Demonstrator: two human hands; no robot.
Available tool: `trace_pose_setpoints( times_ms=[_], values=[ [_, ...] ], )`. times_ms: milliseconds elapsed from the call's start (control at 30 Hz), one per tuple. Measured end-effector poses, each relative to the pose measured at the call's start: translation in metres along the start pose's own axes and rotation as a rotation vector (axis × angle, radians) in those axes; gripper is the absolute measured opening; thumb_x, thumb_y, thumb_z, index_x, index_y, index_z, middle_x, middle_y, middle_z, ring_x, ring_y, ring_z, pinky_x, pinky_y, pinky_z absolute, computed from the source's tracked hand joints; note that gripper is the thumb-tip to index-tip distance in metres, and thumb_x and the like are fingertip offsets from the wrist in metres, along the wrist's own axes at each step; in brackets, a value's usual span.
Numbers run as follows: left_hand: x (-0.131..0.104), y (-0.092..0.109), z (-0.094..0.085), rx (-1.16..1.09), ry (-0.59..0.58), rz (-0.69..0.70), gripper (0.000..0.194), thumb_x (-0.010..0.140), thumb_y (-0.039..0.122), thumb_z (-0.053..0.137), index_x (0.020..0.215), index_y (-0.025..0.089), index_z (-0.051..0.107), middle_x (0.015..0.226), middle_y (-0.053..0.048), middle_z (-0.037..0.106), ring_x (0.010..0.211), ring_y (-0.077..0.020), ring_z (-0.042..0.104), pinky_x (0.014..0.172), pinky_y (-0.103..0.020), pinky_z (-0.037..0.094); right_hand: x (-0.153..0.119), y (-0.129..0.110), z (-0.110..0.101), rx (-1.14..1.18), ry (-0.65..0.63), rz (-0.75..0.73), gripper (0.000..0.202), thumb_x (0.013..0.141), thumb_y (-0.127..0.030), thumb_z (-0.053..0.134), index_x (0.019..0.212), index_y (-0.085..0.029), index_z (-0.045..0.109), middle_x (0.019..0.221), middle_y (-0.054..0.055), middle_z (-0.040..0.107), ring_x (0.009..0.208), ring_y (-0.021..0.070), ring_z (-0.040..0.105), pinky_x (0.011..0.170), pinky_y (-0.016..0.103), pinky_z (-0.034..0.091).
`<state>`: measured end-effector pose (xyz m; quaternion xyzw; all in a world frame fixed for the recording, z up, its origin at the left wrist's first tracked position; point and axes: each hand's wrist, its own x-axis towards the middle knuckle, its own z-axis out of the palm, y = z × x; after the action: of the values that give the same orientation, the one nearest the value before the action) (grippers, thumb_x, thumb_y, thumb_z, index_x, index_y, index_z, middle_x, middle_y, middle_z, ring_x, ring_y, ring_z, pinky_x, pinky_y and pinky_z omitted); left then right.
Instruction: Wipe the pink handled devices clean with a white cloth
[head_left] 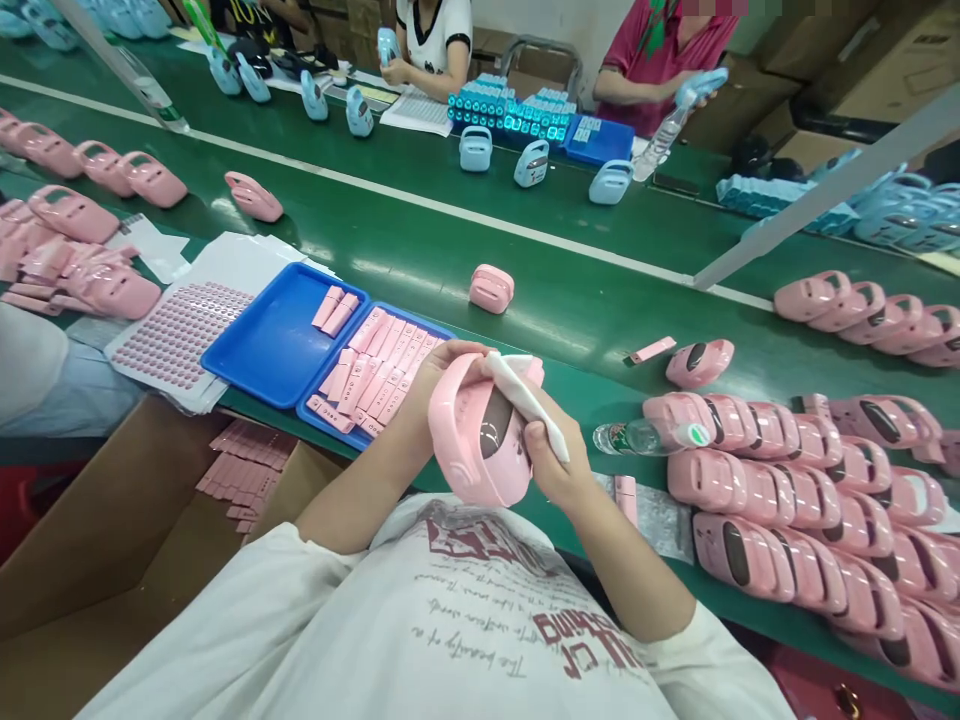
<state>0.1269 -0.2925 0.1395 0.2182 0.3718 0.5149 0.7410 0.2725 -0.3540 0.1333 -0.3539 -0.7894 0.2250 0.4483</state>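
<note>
A pink plastic housing (466, 450) with a handle loop and a dark oval window is held up in front of my chest. My left hand (442, 372) is wrapped round its far side, with the fingers partly hidden behind it. On the housing's right side, my right hand (556, 450) presses a folded white cloth (529, 400) between thumb and fingers. The cloth lies along the housing's upper right edge. To the left, a blue tray (304, 408) holds several small pink strips (386, 365). Another blue tray (262, 335) beside it has a few strips in its corner.
Rows of pink housings (757, 490) stand at the right, near a clear bottle (637, 437). More housings (82, 270) and a sheet of pink buttons (180, 330) lie left. A cardboard box (150, 510) is below. People work across the green table (405, 235).
</note>
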Motion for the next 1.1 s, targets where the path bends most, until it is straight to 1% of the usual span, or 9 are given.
trace_pose_setpoints(
  times_ms=[67,167,233,367,533,667,867,1000,1100],
  values=[
    [0.004,-0.006,-0.007,0.031,-0.038,0.029,0.019,0.060,0.016,0.074,0.074,0.019,0.061,0.071,0.002,0.065,0.070,-0.0175,0.065,0.071,-0.035,0.053,-0.002,-0.002,0.003,-0.006,-0.013,0.045,0.053,0.098,-0.041,0.023,0.146,-0.022,0.032,0.143,0.006,0.041,0.138,0.0183,0.035,0.116,0.038,0.031],
    [0.008,-0.012,-0.013,0.066,-0.056,0.060,0.022,0.061,0.019,0.077,0.075,0.018,0.060,0.078,0.000,0.066,0.080,-0.0194,0.066,0.076,-0.035,0.053,-0.012,-0.007,0.008,-0.080,-0.090,-0.162,0.056,0.096,-0.045,0.029,0.147,-0.024,0.029,0.142,0.005,0.042,0.139,0.0203,0.032,0.120,0.042,0.022],
    [0.009,-0.014,-0.013,0.035,-0.057,0.083,0.025,0.060,0.019,0.079,0.078,0.019,0.061,0.082,0.000,0.066,0.085,-0.0186,0.066,0.079,-0.034,0.052,-0.019,-0.007,0.011,-0.084,-0.042,-0.163,0.056,0.095,-0.042,0.031,0.148,-0.026,0.025,0.144,0.004,0.039,0.141,0.0196,0.028,0.120,0.042,0.022],
    [0.010,-0.016,-0.010,-0.134,-0.012,0.041,0.025,0.064,0.013,0.074,0.083,0.020,0.060,0.087,0.003,0.066,0.091,-0.0147,0.065,0.090,-0.032,0.049,-0.025,0.001,0.018,0.231,0.127,0.331,0.060,0.094,-0.043,0.037,0.149,-0.024,0.023,0.152,0.004,0.024,0.145,0.0200,0.016,0.121,0.042,0.017],
    [0.013,-0.027,-0.012,-0.210,0.016,-0.158,0.022,0.075,0.018,0.067,0.095,0.020,0.059,0.103,-0.003,0.065,0.103,-0.0198,0.062,0.092,-0.036,0.049,-0.021,-0.001,0.036,0.988,0.336,0.814,0.074,0.079,-0.058,0.055,0.141,-0.021,0.037,0.141,0.008,0.043,0.133,0.0225,0.041,0.109,0.039,0.041],
    [0.020,-0.031,-0.014,-0.124,0.008,-0.138,0.027,0.069,0.020,0.073,0.093,0.020,0.059,0.099,-0.002,0.065,0.106,-0.0200,0.061,0.091,-0.035,0.049,-0.014,0.000,0.043,1.177,0.478,1.016,0.078,0.065,-0.059,0.067,0.129,-0.018,0.047,0.128,0.009,0.055,0.118,0.0241,0.055,0.098,0.037,0.049],
    [0.023,-0.020,-0.027,0.294,-0.036,0.092,0.017,0.065,0.027,0.071,0.078,0.017,0.066,0.104,-0.006,0.066,0.101,-0.0220,0.061,0.085,-0.031,0.048,-0.004,0.016,0.038,1.299,0.587,1.218,0.056,0.064,-0.056,0.065,0.104,-0.018,0.055,0.105,0.004,0.067,0.096,0.0206,0.063,0.080,0.033,0.055],
    [0.002,-0.017,-0.033,0.322,-0.125,0.022,0.031,0.081,0.042,0.056,0.097,0.019,0.067,0.099,-0.006,0.067,0.093,-0.0217,0.063,0.075,-0.029,0.050,-0.005,0.028,0.038,1.272,0.707,1.281,0.051,0.061,-0.052,0.068,0.098,-0.019,0.056,0.090,0.000,0.067,0.080,0.0164,0.063,0.069,0.028,0.055],
    [-0.016,-0.021,-0.027,0.239,-0.141,-0.050,0.042,0.083,0.050,0.054,0.113,0.021,0.061,0.101,-0.007,0.067,0.095,-0.0231,0.063,0.077,-0.032,0.052,-0.006,0.034,0.040,1.151,0.721,1.181,0.053,0.063,-0.050,0.069,0.102,-0.017,0.056,0.097,0.002,0.067,0.090,0.0159,0.063,0.078,0.027,0.054]
  ],
)
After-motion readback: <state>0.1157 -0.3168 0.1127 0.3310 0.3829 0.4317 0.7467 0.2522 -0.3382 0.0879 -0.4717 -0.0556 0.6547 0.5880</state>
